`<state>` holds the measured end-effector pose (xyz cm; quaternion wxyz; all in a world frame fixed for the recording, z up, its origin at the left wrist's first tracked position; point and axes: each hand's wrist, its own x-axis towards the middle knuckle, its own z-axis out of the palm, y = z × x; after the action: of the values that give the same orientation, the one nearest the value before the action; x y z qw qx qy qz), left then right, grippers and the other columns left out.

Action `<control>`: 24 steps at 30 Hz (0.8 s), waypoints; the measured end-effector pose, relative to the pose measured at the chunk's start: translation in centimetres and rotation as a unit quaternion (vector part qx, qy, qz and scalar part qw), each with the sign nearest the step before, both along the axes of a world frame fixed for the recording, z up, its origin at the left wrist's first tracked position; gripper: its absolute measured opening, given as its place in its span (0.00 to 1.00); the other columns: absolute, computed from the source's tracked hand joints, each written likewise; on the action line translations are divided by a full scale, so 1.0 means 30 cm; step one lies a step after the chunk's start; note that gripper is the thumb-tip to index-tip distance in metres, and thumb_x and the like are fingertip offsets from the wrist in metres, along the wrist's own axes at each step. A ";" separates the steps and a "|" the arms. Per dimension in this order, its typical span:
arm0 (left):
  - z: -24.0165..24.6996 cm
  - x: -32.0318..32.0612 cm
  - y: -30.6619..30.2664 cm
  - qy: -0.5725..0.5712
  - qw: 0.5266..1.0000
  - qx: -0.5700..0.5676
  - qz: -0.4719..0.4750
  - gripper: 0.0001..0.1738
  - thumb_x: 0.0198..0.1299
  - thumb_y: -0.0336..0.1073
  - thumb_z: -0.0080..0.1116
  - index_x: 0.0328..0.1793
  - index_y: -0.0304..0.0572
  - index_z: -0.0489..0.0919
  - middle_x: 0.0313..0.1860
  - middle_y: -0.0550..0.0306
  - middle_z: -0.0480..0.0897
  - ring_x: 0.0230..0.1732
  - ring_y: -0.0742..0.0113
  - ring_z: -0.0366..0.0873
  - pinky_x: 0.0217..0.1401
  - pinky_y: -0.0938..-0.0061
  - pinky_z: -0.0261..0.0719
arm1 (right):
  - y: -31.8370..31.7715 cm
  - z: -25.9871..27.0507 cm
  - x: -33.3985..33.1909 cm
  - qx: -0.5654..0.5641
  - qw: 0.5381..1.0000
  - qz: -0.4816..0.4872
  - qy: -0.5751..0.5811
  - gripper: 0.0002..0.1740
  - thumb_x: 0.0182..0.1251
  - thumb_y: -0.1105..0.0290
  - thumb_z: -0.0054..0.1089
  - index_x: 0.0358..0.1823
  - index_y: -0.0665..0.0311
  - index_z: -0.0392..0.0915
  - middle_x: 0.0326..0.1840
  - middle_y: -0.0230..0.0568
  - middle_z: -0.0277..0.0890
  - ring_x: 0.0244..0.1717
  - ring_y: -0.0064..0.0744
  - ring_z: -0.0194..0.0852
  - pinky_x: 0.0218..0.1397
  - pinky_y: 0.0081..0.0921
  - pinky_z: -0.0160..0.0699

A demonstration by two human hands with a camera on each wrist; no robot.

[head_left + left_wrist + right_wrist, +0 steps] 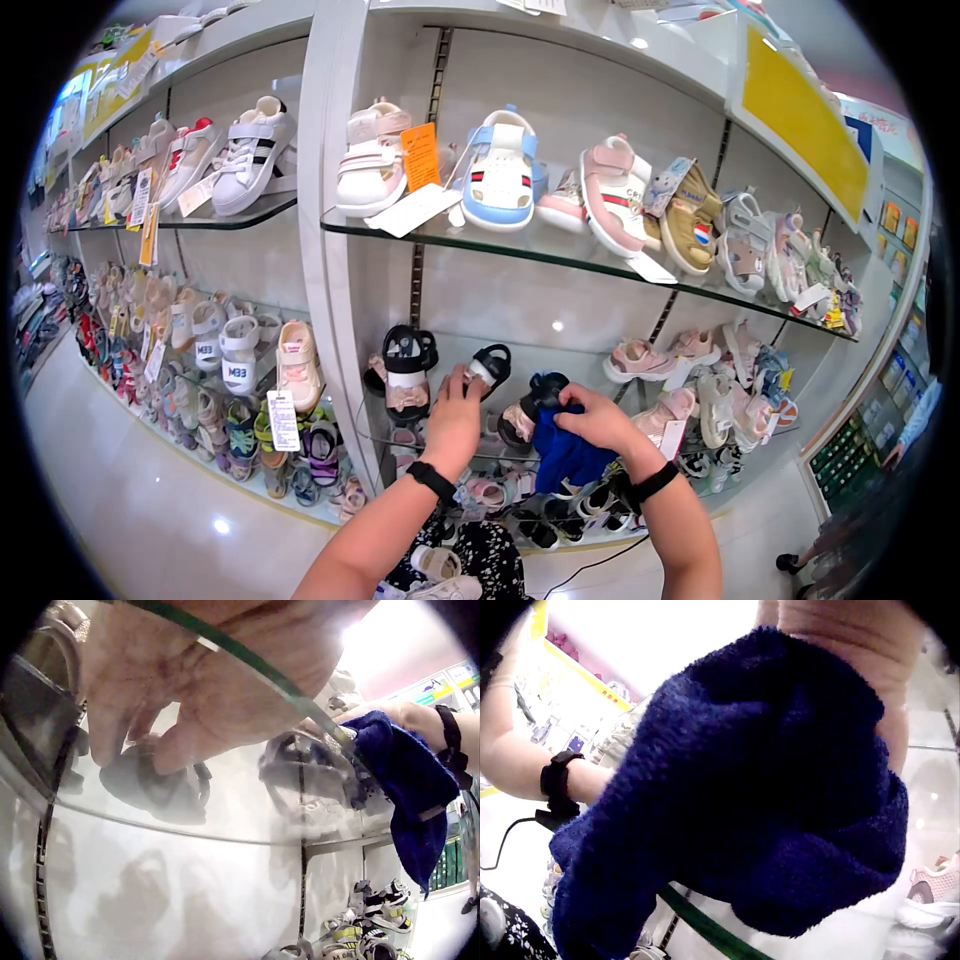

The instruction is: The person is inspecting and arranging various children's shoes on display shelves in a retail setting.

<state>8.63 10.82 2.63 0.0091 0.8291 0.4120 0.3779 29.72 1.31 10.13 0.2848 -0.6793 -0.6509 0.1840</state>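
Note:
My left hand reaches over the lower glass shelf, its fingertips and thumb pinching the near end of a small black-and-white sandal. Seen through the glass from below in the left wrist view, that sandal has its sole close to the shelf. To its left stands a black sandal with a pink bow. Bunched in my right hand is a dark blue fluffy cloth, which fills the right wrist view and hides the fingers there. Another black-and-pink sandal sits just left of the cloth.
An upper glass shelf with several children's shoes runs above my hands. A white upright post divides the racks. Pink shoes stand to the right, and more shoes fill the lower levels. A black cable hangs below.

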 end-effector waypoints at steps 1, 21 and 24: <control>-0.008 -0.001 0.005 -0.002 1.000 0.008 0.004 0.23 0.53 0.24 0.50 0.58 0.38 0.70 0.67 0.40 0.63 0.64 0.42 0.65 0.63 0.58 0.70 | -0.006 0.023 -0.006 0.020 1.000 0.001 -0.018 0.20 0.53 0.58 0.60 0.44 0.62 0.71 0.38 0.51 0.77 0.41 0.46 0.76 0.46 0.35 0.72; -0.008 -0.054 -0.042 -0.098 0.991 -0.060 -0.073 0.30 0.50 0.21 0.48 0.63 0.26 0.61 0.67 0.26 0.59 0.66 0.32 0.61 0.69 0.54 0.60 | 0.110 0.193 -0.173 0.069 0.978 0.031 -0.195 0.17 0.52 0.58 0.60 0.42 0.55 0.73 0.33 0.48 0.77 0.37 0.48 0.77 0.38 0.38 0.73; -0.010 -0.014 0.016 -0.059 0.996 0.014 -0.069 0.20 0.50 0.25 0.50 0.51 0.28 0.74 0.64 0.26 0.63 0.63 0.34 0.64 0.64 0.53 0.66 | 0.109 0.184 -0.055 0.071 0.986 -0.033 -0.147 0.18 0.51 0.59 0.60 0.41 0.58 0.73 0.31 0.50 0.77 0.34 0.47 0.77 0.38 0.36 0.72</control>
<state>8.21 11.31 2.33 0.0479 0.8318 0.3472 0.4304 28.06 4.59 15.66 0.2396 -0.6979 -0.6744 0.0261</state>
